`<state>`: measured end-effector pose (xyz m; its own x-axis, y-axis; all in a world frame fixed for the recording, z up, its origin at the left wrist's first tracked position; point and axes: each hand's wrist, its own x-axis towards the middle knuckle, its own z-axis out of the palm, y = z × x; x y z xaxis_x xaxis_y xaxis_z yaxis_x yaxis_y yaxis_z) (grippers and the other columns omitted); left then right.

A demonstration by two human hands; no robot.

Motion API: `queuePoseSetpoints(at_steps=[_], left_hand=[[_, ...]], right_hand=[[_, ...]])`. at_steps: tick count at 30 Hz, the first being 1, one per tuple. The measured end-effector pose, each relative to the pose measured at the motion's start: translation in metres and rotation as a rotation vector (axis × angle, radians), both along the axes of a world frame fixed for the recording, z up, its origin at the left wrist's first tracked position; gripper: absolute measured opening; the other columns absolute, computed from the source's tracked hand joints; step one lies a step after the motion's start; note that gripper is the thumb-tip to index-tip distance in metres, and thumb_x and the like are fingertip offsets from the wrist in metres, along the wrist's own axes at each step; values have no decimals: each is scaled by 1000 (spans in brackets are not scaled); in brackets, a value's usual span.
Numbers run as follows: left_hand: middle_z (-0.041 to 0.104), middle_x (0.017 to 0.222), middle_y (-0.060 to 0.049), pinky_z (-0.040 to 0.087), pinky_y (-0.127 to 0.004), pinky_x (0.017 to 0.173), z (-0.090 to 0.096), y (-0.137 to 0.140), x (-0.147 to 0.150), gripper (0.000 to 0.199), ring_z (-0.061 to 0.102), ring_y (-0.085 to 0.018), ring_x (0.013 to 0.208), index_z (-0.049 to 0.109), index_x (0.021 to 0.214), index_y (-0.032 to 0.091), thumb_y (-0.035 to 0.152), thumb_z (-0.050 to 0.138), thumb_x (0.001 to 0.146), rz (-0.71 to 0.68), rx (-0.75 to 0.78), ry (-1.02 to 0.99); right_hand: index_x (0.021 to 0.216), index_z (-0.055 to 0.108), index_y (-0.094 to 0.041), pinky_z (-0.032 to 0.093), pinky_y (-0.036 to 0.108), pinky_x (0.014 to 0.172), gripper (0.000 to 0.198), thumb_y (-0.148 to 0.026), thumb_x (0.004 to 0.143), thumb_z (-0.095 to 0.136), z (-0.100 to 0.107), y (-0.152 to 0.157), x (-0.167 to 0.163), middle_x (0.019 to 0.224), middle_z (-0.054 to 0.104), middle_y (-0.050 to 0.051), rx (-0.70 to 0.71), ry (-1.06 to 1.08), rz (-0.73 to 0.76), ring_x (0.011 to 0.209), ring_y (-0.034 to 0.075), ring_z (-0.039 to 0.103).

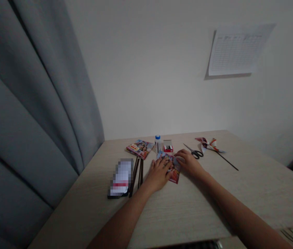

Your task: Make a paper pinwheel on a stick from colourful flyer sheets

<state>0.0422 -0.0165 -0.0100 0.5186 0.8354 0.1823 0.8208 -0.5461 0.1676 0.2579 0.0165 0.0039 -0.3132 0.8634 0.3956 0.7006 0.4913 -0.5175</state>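
Note:
A colourful printed paper (174, 175) lies on the table, partly covered by both hands. My left hand (159, 174) rests flat across its left and middle part, with the fingers spread. At the paper's upper right edge is my right hand (189, 163), its fingers bent and closed on that edge. Just behind the paper stand a glue bottle (158, 143) with a blue cap and a small open red box (168, 147). Black-handled scissors (196, 153) lie beyond my right hand.
A stack of printed papers (140, 148) sits at the back left. Dark thin sticks (135, 176) and a blurred-out phone (122, 178) lie left of my left forearm. A paper pinwheel (209, 144) on a dark stick lies at right. A grey curtain (37, 86) borders the table's left side.

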Motion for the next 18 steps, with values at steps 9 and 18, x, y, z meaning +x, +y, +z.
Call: queuePoseSetpoints(at_steps=[9,18], left_hand=[[20,166,-11,12,-57,123,-8,5,-6,69,11,-26,155,26,158,21,59,22,102,5,-55,38],[32,162,-9,20,-44,125,0,9,-7,53,26,-18,151,37,153,19,36,29,104,26,-42,-19]], right_hand=[[112,75,-19,48,34,96,28,-26,92,55,-4,0,-3,109,70,12,-16,-257,-8,104,25,61],[120,67,-10,45,40,105,35,-17,97,41,-8,-11,-23,125,63,20,74,-257,-92,118,28,55]])
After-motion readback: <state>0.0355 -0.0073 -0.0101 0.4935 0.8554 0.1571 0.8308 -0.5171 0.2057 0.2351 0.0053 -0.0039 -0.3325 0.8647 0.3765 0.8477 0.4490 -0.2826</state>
